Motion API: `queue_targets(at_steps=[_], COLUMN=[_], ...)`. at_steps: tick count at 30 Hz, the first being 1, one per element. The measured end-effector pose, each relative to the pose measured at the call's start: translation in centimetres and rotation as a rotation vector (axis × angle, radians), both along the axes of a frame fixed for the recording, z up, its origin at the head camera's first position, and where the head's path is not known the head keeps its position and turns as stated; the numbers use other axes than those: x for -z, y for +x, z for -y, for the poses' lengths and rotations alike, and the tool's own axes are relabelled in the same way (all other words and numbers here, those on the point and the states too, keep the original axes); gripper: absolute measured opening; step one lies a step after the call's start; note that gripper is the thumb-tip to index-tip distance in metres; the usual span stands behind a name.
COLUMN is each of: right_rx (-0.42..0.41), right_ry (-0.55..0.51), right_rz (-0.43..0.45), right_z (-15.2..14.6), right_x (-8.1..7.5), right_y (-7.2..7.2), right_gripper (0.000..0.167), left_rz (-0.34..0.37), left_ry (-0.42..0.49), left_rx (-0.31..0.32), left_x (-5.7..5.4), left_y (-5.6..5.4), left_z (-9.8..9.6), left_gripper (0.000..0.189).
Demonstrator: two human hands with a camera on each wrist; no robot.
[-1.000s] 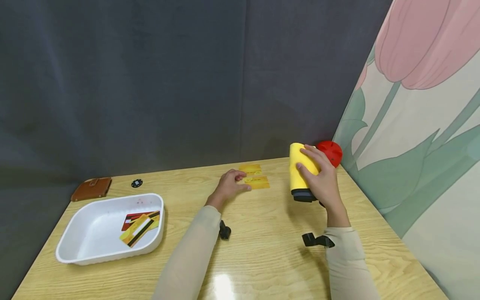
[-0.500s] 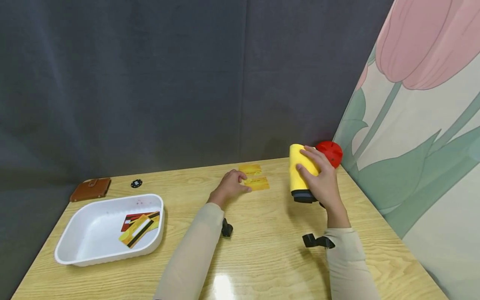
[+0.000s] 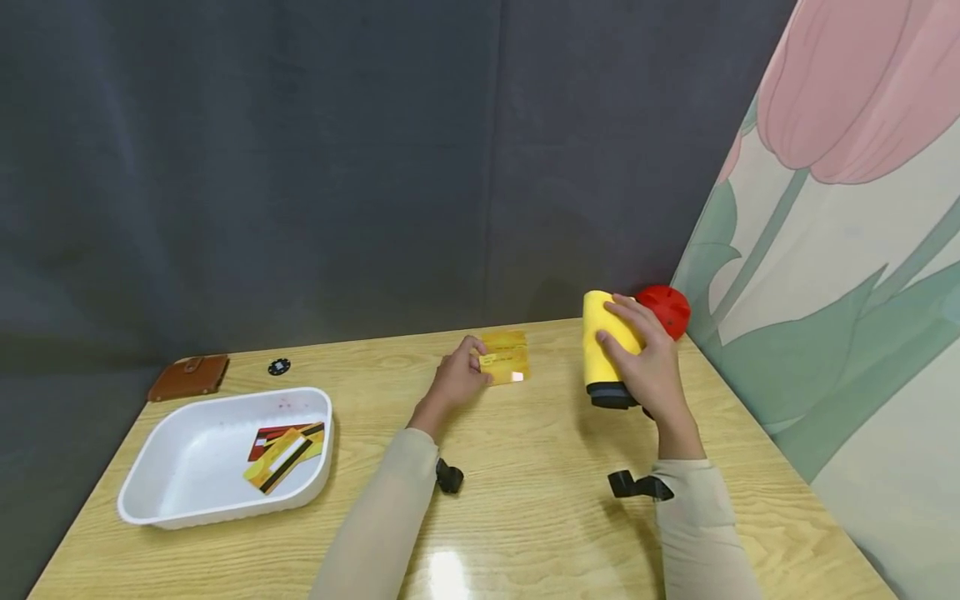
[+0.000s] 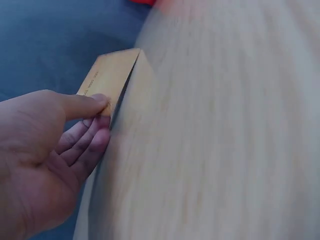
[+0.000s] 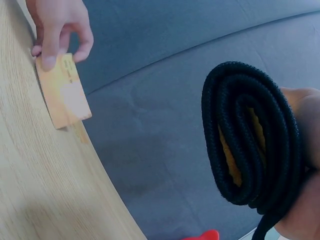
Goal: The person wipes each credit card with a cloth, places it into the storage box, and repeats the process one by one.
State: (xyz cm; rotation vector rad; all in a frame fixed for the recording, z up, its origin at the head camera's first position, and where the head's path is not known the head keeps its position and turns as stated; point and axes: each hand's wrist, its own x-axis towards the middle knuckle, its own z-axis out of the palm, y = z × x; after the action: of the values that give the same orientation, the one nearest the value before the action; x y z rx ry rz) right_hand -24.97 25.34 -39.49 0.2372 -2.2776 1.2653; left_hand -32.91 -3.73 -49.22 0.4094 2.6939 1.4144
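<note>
Left hand: The left hand (image 3: 457, 377) has its fingers bent and pinches one end of a yellow payment card (image 3: 506, 367) between thumb and fingertips.
Pinched card: It is tilted, lifted along one edge, at the far middle of the wooden table (image 3: 517, 475); its row of small dark characters is too small to read.
Second yellow card: The second card (image 3: 501, 337) lies on its far side, partly hidden, with a printed line also too small to read.
Right hand: The right hand (image 3: 647, 358) is wrapped around a rolled yellow cloth (image 3: 598, 342) with dark edging, at the far right.
Red rounded object: The red object (image 3: 667, 310) sits just beyond the right hand, partly covered.
White tray: The tray (image 3: 187, 471) at the left holds a red card (image 3: 259, 439) and yellow striped cards (image 3: 279, 461); lettering is indistinct.
Brown wallet: The wallet (image 3: 187, 379), with a snap strap, lies far left; a black-and-white poker chip (image 3: 279, 367) is to its right.
</note>
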Motion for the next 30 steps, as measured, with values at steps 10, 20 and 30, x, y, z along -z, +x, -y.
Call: queue_targets(at_steps=[10,20,30], right_rx=[-0.037,-0.087,-0.159], right_ry=[-0.011,-0.01,0.03], right_rz=[0.004,0.015,0.016], right_z=[0.7,1.5,2.8], right_x=[0.1,0.3,0.7], right_y=[-0.5,-1.1,-0.7], right_gripper=[0.044,0.043,0.041], left_rz=[-0.086,-0.201,-0.147], left_ry=[0.325,0.356,0.382], left_rx=[-0.026,-0.101,-0.118], left_x=[-3.3,-5.5,-5.1], left_y=[3.5,6.8,7.6], left_z=[3.2,6.1,6.6], left_gripper=[0.034,0.025,0.034])
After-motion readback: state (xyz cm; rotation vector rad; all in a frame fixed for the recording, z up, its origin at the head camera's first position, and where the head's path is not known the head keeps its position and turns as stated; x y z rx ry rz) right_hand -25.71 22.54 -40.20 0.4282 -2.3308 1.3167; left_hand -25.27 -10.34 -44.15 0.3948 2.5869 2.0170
